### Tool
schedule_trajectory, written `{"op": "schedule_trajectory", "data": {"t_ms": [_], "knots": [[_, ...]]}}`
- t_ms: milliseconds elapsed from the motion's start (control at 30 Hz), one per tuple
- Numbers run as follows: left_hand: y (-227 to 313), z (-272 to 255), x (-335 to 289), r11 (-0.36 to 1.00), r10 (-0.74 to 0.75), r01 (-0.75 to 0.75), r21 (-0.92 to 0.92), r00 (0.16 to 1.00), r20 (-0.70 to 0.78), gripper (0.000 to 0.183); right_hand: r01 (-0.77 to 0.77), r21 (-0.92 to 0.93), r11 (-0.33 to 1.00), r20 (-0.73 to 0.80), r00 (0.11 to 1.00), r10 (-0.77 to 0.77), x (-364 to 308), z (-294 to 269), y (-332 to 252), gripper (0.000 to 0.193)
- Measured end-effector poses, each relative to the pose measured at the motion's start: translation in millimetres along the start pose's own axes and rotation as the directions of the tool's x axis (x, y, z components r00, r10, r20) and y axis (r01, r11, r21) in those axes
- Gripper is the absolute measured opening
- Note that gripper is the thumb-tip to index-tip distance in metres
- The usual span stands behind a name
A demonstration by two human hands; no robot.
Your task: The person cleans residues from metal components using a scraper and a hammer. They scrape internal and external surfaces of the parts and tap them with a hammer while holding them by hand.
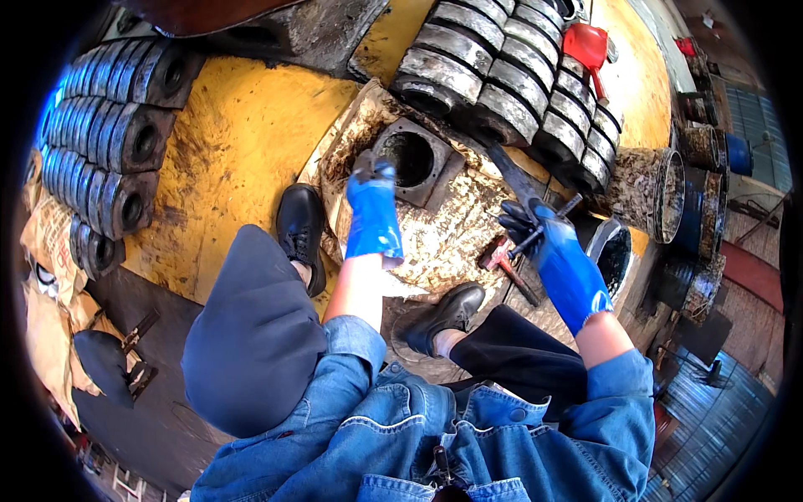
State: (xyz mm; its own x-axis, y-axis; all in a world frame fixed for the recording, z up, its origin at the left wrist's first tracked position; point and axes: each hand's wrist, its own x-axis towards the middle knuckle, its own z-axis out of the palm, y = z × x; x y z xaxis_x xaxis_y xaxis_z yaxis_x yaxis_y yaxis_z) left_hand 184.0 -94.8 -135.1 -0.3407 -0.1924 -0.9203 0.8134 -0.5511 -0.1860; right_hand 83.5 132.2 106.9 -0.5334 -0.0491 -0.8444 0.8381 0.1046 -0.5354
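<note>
A square dark metal block with a round hole (pixel 432 164) sits on a crumpled, dirt-crusted sheet (pixel 443 238) between my feet. My left hand (pixel 372 205), in a blue glove with dark-stained fingertips, is at the left edge of the hole. Its fingers are curled together, and what they hold, if anything, is hidden. On the right, my gloved right hand (pixel 552 243) is closed around a thin dark metal rod (pixel 571 206). A flat dark bar (pixel 510 171) extends from beside that hand toward the stacks; whether I hold it too is unclear. Below lies a red-headed hammer (pixel 500 253).
Stacked dark ring-holed blocks (pixel 142 142) stand at far left, with more rows of grey cylindrical pieces (pixel 460 50) ahead. A red scoop (pixel 585 48) rests on those. Crusted buckets (pixel 644 188) stand right. My shoes (pixel 447 314) flank the sheet on the yellow floor (pixel 226 184).
</note>
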Motion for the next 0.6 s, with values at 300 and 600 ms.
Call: {"op": "schedule_trajectory", "data": {"t_ms": [300,600], "knots": [[-9.6,-7.7,-54.5,0.276,-0.171,-0.675,0.684,0.665,0.727,0.041,0.387,-0.137,0.912,0.144,0.919,-0.368,-41.4,-41.7,-10.4,0.031],[-131.8,-5.1,-282.1,0.465,-0.879,0.261,0.846,0.029,0.475,0.053,0.344,-0.922,-0.177,0.294,0.325,-0.899,-99.8,-3.4,-13.5,0.022]]}}
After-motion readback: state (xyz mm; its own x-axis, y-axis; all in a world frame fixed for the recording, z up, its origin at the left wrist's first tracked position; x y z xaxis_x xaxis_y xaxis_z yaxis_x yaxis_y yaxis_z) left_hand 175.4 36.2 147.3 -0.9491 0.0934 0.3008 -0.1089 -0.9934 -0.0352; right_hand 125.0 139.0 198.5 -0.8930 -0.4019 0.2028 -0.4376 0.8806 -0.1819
